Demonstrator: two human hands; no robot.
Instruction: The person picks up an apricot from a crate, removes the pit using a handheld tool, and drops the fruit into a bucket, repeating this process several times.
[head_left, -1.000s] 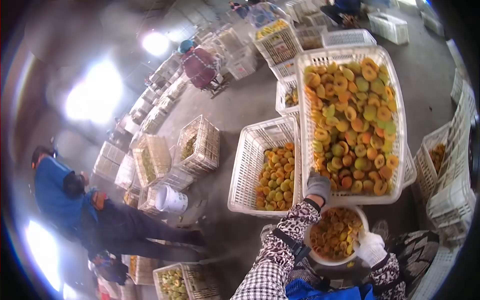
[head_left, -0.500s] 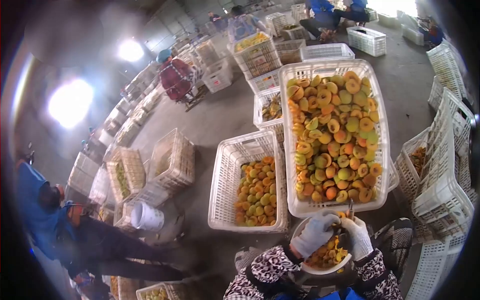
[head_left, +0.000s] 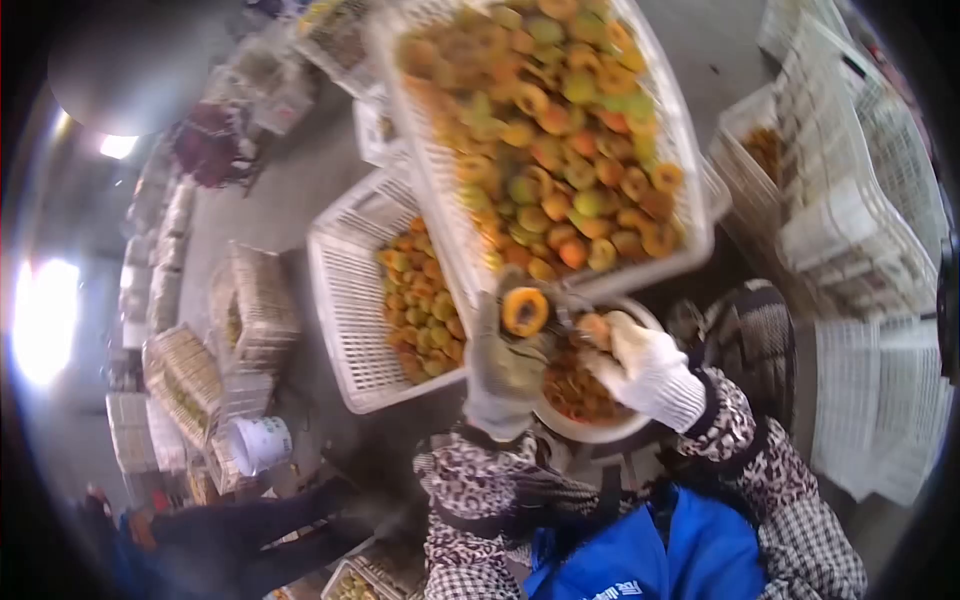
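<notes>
Holding one halved fruit (head_left: pixel 524 311) with its cut face up, the gloved left hand (head_left: pixel 503 365) grips it between fingers and thumb, just above the near rim of one white bowl (head_left: pixel 590 432) of fruit halves on the person's lap. The gloved right hand (head_left: pixel 645 370) is curled shut over the bowl, touching another fruit piece (head_left: pixel 594 328); whether it also grasps a tool I cannot tell, since the spot is blurred.

Just beyond the bowl stands one large white crate (head_left: pixel 690 190) heaped with yellow, green and orange fruit, its near edge almost touching the bowl. To its left one lower white crate (head_left: pixel 345 300) on the floor holds a smaller pile of fruit at its right end. Stacked crates (head_left: pixel 850 200) line the right side. On the floor at the left one white bucket (head_left: pixel 255 443) lies tipped beside two mesh crates (head_left: pixel 250 310). A person in dark clothes (head_left: pixel 230 530) is at the lower left corner.
</notes>
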